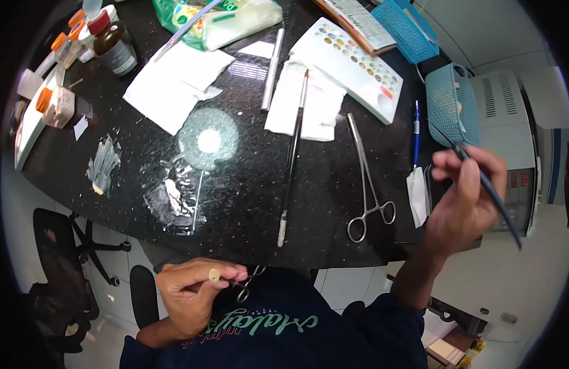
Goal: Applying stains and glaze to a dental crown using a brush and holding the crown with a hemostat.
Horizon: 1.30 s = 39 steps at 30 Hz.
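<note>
My left hand (195, 286), low near the table's front edge, is closed around a metal locking forceps; its ring handles (242, 294) stick out beyond the fingers. A small round cream-coloured piece (214, 274) shows at the thumb and forefinger; how it is held is hidden. My right hand (466, 190), at the right end of the table, pinches a slim dark-handled tool (495, 195) with a thin, pointed tip. Below that tip lie a blue pen (416, 135) and a folded white tissue (416, 194). Another locking forceps (364, 178) rests on the table left of my right hand.
A long black brush (294, 154) lies across a white tissue (324, 114). Behind stands a white palette (358, 67) with coloured wells. A round glass slab (195, 138), white powder smears (174, 197), bottles (115, 49) and blue baskets (441, 92) surround the dark table (247, 203).
</note>
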### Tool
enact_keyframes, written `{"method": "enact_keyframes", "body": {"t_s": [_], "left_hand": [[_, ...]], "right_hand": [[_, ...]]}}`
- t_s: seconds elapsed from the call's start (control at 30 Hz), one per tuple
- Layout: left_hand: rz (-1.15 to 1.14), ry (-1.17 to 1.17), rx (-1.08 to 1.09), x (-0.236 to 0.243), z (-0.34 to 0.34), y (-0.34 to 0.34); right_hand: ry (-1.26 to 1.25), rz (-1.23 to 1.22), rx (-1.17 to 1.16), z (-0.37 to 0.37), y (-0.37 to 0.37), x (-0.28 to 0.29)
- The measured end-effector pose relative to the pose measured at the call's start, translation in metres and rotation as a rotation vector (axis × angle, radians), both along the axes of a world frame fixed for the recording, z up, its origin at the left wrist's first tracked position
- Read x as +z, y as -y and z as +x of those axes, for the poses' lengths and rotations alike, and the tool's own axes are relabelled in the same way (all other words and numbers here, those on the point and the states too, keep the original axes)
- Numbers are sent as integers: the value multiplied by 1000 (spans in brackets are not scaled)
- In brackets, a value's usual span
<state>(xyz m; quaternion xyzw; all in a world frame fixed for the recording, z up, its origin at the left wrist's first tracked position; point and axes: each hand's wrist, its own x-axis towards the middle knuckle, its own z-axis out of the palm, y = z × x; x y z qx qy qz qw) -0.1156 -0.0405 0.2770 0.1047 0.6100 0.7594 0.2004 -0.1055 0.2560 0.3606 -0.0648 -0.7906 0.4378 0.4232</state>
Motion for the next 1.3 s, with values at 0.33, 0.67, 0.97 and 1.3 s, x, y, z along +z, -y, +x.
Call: {"method": "enact_keyframes", "body": {"t_s": [0.33,0.67,0.97,1.3], "left_hand": [[-34,22,12,-3,-8,3],[-39,62,-27,-2,-12,7],[-39,28,-71,-2,-15,9],[-80,46,-131,-1,-17,13]], "right_hand": [[188,16,-14,-41,-36,-39],[206,151,-14,-44,-40,-45],[234,160,-33,-40,-38,-44],[127,83,-109,-37,-10,-29]]}}
